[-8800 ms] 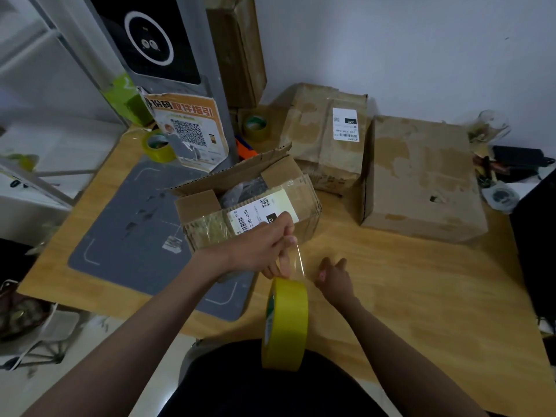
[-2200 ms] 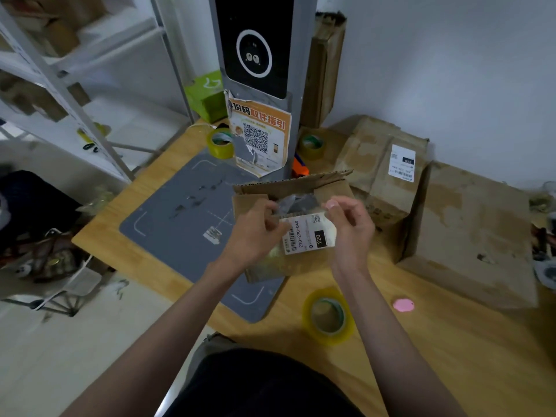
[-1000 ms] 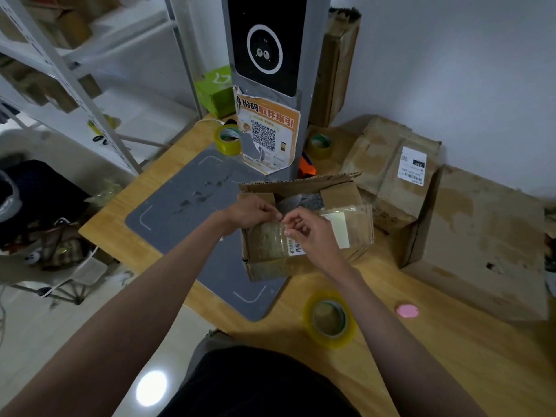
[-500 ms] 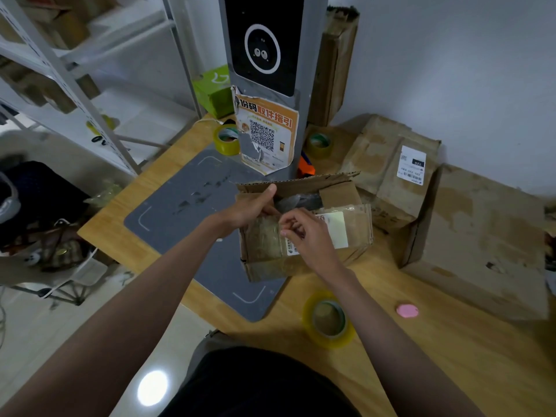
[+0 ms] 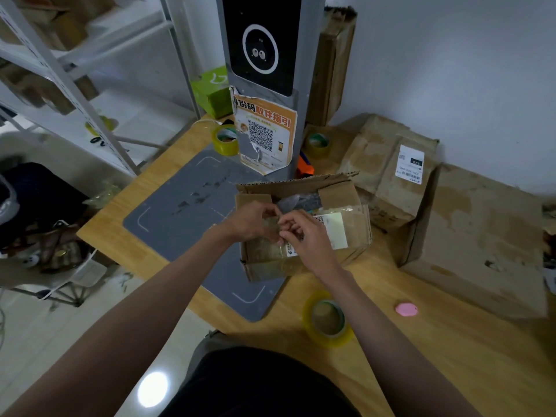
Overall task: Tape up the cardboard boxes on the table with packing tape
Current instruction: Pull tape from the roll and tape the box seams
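A small open cardboard box stands half on the grey mat, with its back flap raised and a white label on its near flap. Glossy clear tape covers that near flap. My left hand grips the near flap at its top left edge, fingers curled. My right hand meets it fingertip to fingertip and pinches the tape on the flap. What lies between the fingertips is hidden. A yellow tape roll lies flat on the table near me, apart from both hands.
Two worn closed boxes, one labelled and one large, sit at the right by the wall. A grey kiosk pillar rises behind the mat, with further tape rolls beside it. A pink object lies right of the roll.
My left hand has slid from the flap's upper corner toward my right hand, so the fingertips now meet on the near flap. The tape roll stays on the table.
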The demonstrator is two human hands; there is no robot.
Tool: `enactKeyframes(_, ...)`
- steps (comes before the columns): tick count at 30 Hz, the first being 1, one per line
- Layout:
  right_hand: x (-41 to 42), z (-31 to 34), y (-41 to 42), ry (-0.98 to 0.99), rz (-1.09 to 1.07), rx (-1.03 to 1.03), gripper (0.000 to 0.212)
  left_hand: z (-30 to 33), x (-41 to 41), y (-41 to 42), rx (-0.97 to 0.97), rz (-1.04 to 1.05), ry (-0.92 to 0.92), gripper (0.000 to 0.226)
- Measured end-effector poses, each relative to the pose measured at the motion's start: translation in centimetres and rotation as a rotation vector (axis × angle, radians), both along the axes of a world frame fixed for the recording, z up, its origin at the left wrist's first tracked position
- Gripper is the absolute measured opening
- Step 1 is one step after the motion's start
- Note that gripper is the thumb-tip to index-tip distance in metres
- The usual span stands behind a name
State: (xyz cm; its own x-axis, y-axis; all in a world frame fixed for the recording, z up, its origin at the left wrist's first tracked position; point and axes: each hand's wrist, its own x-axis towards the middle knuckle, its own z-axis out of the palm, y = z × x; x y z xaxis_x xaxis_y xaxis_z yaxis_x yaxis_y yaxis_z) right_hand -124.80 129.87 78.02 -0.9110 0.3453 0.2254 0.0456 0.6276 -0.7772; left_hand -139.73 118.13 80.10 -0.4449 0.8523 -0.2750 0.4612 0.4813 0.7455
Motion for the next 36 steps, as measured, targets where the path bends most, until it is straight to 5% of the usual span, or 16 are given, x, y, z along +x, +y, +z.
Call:
enactKeyframes(21, -0.3, 0.3, -1.2, 0.065, -0.239, 0.132, 0.012, 1.4, 1.4, 0.6, -0.076, 0.006, 0.064, 0.023)
enactKeyframes(29, -1.4, 1.0, 0.7, -0.002, -0.132, 0.138, 0.013, 1.6, 1.3, 0.8, -0.057, -0.010, 0.088, 0.030)
enactKeyframes(36, -2.4, 2.2, 1.9, -0.175, -0.078, -0.077, 0.061, 0.9, 1.2, 0.4, -0.024, 0.020, 0.137, 0.027)
